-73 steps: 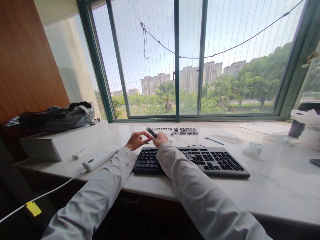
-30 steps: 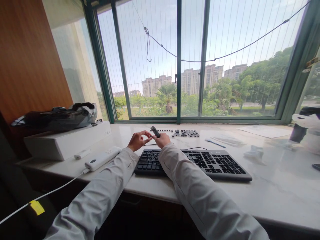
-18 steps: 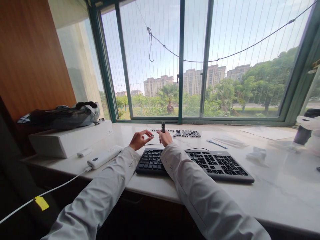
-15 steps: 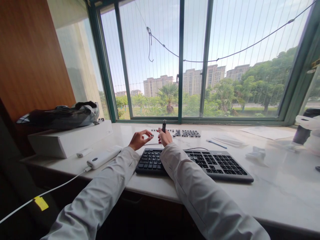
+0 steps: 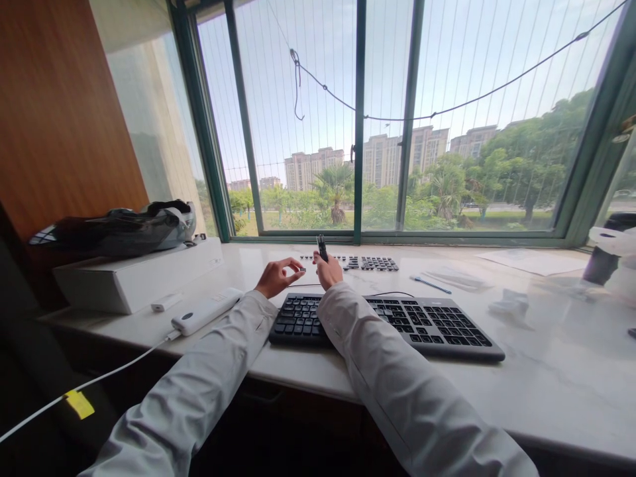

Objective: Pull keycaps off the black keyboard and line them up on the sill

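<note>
A black keyboard (image 5: 422,321) lies on the pale marble sill (image 5: 546,377) in front of me. My right hand (image 5: 328,271) is just beyond the keyboard's far left edge and holds a small black tool (image 5: 322,246) pointing up. My left hand (image 5: 275,278) hovers to the left of it, thumb and forefinger pinched on a tiny grey piece (image 5: 301,269). The two hands are apart. Rows of loose black keycaps (image 5: 370,264) lie on the sill behind the hands.
A white box (image 5: 134,275) with a black bag (image 5: 114,228) on top stands at the left. A white device on a cable (image 5: 205,311) lies by my left sleeve. A blue pen (image 5: 430,285), papers (image 5: 527,257) and a dark cup (image 5: 603,262) lie to the right.
Both hands were together on the slanted black tool. My right hand has since turned it upright and drawn it away, while my left hand stays pinched on the small piece.
</note>
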Tool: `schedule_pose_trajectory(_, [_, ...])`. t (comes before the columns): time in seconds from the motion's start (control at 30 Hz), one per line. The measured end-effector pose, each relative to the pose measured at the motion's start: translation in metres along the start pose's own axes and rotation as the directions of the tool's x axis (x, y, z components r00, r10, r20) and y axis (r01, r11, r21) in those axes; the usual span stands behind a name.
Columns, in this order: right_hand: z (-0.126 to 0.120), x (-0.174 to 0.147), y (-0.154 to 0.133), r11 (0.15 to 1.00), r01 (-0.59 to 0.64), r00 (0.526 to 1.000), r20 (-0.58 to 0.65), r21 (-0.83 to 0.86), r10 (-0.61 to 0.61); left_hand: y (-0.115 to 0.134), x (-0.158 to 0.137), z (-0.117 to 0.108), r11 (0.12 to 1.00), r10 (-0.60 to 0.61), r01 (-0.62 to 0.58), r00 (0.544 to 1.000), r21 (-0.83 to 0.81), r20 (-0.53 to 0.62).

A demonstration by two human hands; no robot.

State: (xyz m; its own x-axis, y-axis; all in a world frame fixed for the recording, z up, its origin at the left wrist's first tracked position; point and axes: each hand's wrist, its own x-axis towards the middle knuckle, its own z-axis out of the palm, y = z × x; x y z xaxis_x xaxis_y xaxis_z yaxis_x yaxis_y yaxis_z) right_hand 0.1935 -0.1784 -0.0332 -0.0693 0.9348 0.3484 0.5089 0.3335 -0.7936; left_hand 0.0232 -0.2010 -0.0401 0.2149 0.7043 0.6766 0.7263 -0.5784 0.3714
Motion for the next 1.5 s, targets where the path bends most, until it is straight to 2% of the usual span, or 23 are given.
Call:
schedule_pose_trajectory(0.13, [-0.001, -0.002, -0.002, 0.996, -0.06, 0.998, 0.035, 0.065, 0.058, 0.001, 0.0, 0.0, 1.0, -0.002, 0.002, 1.0, 0.006, 0.007])
schedule_pose_trajectory(0.4, [0.008, -0.002, 0.003, 0.999, 0.023, 0.996, 0.084, -0.043, -0.019, -0.007, 0.001, 0.002, 1.0, 0.005, -0.005, 1.0, 0.025, 0.014])
schedule_pose_trajectory(0.57, [0.008, -0.003, 0.005, 0.993, 0.001, 0.998, 0.061, -0.121, 0.006, -0.01, 0.0, 0.003, 0.999, 0.03, -0.031, 0.999, 0.039, 0.023])
schedule_pose_trajectory(0.73, [0.01, -0.001, 0.008, 0.987, -0.041, 0.992, 0.108, -0.154, 0.058, -0.007, 0.001, 0.003, 0.999, 0.018, -0.018, 1.0, 0.03, 0.014])
schedule_pose_trajectory(1.1, [0.009, -0.002, 0.005, 0.995, -0.046, 0.992, 0.111, -0.087, 0.055, -0.005, 0.003, 0.001, 1.0, 0.026, -0.026, 0.999, 0.004, 0.018])
schedule_pose_trajectory(1.5, [0.008, -0.003, 0.004, 0.995, -0.048, 0.989, 0.132, -0.085, 0.059, -0.003, 0.003, -0.001, 1.0, 0.019, -0.019, 0.999, 0.004, 0.046])
